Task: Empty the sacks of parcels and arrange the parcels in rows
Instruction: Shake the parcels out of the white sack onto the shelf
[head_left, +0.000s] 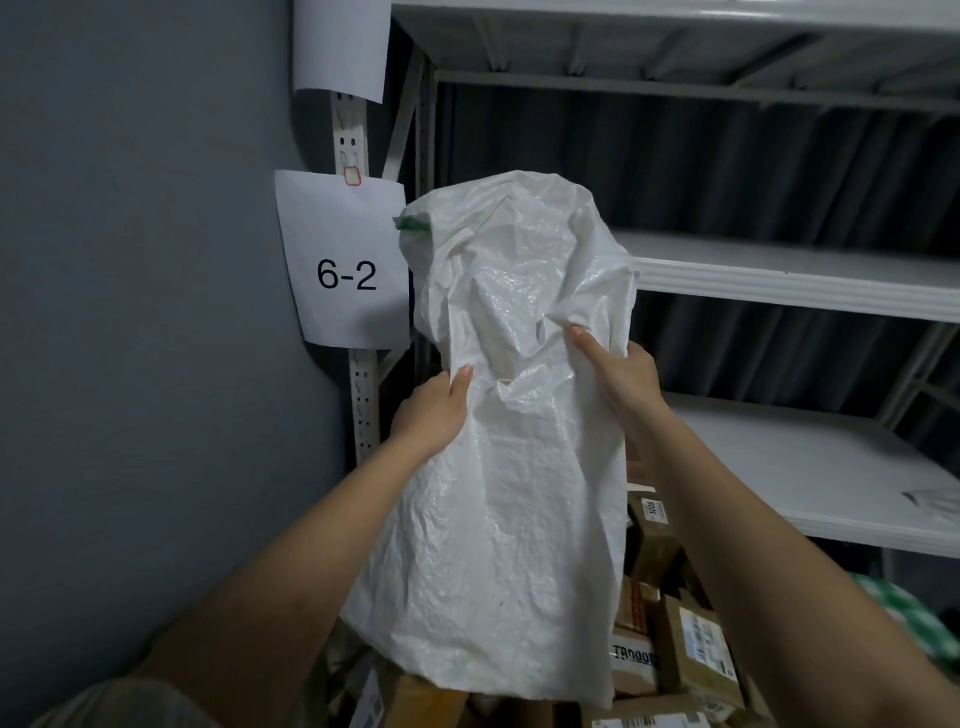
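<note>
Both bare forearms reach forward and upward from the bottom of the view, converging toward the middle. The left hand (434, 410) is raised with its back toward the camera, thumb extended upward along the white sack (509, 467) and the other fingers hidden behind the fabric, gripping its left side. The right hand (621, 371) sits slightly higher, its thumb stretched toward the upper left and pressed into the fabric, the remaining fingers wrapped out of sight behind the right edge. The 2 wrists are roughly straight, elbows below.
</note>
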